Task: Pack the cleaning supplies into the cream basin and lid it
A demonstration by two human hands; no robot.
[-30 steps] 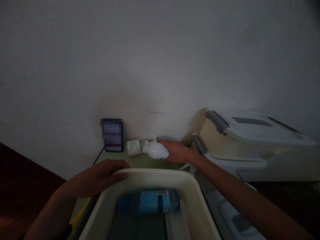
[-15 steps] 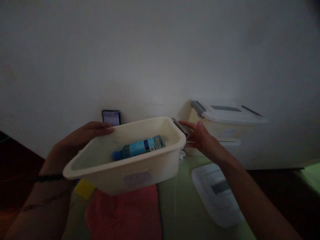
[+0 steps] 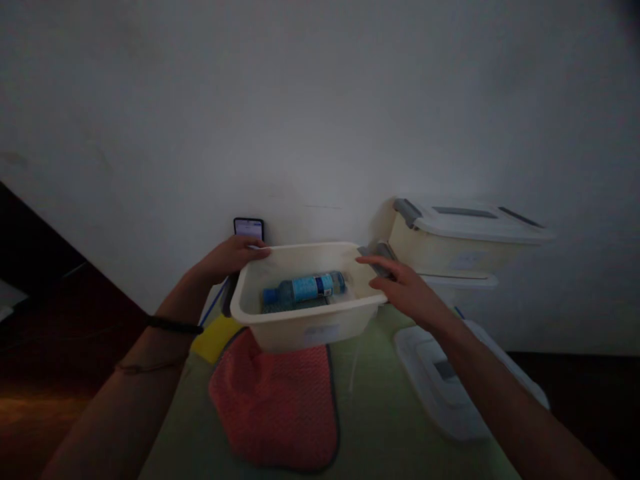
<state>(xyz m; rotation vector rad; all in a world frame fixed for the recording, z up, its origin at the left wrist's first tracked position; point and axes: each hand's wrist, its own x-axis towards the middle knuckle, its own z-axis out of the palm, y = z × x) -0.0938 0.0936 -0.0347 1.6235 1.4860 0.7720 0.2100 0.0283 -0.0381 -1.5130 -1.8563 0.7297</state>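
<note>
A cream plastic storage box (image 3: 280, 333), without a lid on it, is held level in front of me. Inside lies a clear plastic bottle (image 3: 313, 288) with a blue cap and blue label, on its side. My left hand (image 3: 237, 259) grips the box's far left rim, fingers over the edge. On the right end, my right hand (image 3: 395, 283) holds the rim by the grey latch, its fingers reaching over the edge. Beneath the box, a red cloth (image 3: 280, 407) lies on the green-covered table, and it is partly hidden.
A phone (image 3: 249, 228) leans against the wall behind the box. To the right stands another cream box with a white lid (image 3: 467, 223). A loose translucent lid (image 3: 435, 387) lies under my right forearm. A yellow item (image 3: 215, 339) sits by my left wrist on the green surface (image 3: 370, 413).
The box has moved away from me and lower, and is less tilted. Both hands have moved with it, and my right fingers now lie over the rim. The view has shifted slightly.
</note>
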